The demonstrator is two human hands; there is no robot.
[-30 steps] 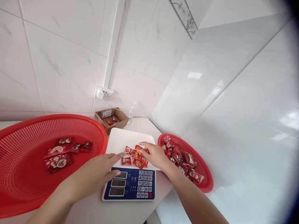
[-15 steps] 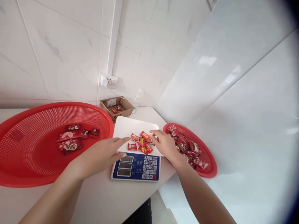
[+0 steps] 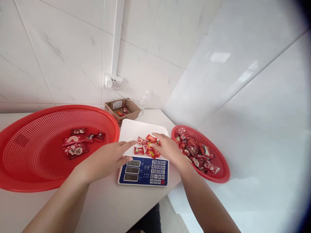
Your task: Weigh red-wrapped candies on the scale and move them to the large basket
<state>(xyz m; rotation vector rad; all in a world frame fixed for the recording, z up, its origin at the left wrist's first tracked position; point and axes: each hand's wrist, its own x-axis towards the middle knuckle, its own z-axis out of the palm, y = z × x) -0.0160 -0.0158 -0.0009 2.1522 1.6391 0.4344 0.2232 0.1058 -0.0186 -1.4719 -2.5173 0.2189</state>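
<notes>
Nearest the forearms, a white table [image 3: 107, 207] is noted; its edge runs slantwise below the right forearm, with a dark-clothed leg [image 3: 152, 221] below it. A sweet pushed that way could fall. A scale [image 3: 145, 178] with a blue keypad lies between the hands; its top reading is too small to read with certainty.

The left hand [image 3: 103, 163] is relaxed and holds nothing visible; its forefinger ends just beside the nearest sweet, its thumb by the top display. The right hand [image 3: 168, 149] curves over the pile; whether it pinches a wrapper cannot be told. The red sweets [image 3: 151, 153] lie between the fingertips, on the near part of the white tray [image 3: 132, 129].

Recommended handling: light fingertips, wrappers taken singly by their crimped ends, no palm weight on the tray, as pressing would likely disturb the reading.

Clearances: left of the left hand, a large red basket [image 3: 36, 176] presents a raised rim; right of the right hand, a smaller red basket [image 3: 224, 172] crowds that wrist. Upward is the freest path. Beyond the fingertips, the tray's far part gives sliding room, bounded by a cardboard box [image 3: 131, 117] and a clear bottle [image 3: 145, 98]
</notes>
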